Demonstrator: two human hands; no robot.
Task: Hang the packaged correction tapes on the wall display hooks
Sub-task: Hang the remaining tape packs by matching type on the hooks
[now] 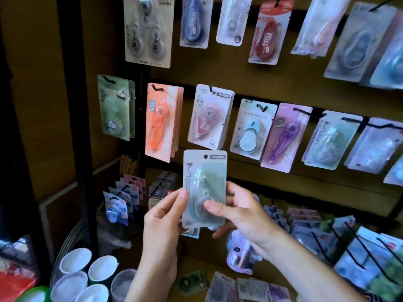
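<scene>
A pale green packaged correction tape [207, 171] marked "Moon" is held upright in front of the wall display, its hang hole at the top. My left hand [165, 212] pinches its left edge with fingers curled behind the card. My right hand [237, 208] grips the right side, thumb pressed on the blister front. A matching "Moon" pack [331, 140] hangs on a black hook [351, 120] in the middle row, to the right. Other packs hang nearby: pink [209, 118], orange [161, 123], purple [285, 136].
The top row holds more hanging packs, such as a red one [268, 33]. Below, loose packs [239, 286] lie on a lower shelf, and more hooks with packs [349, 247] stick out at the right. White cups [87, 275] stand at the lower left. A black post [72, 105] runs down the left.
</scene>
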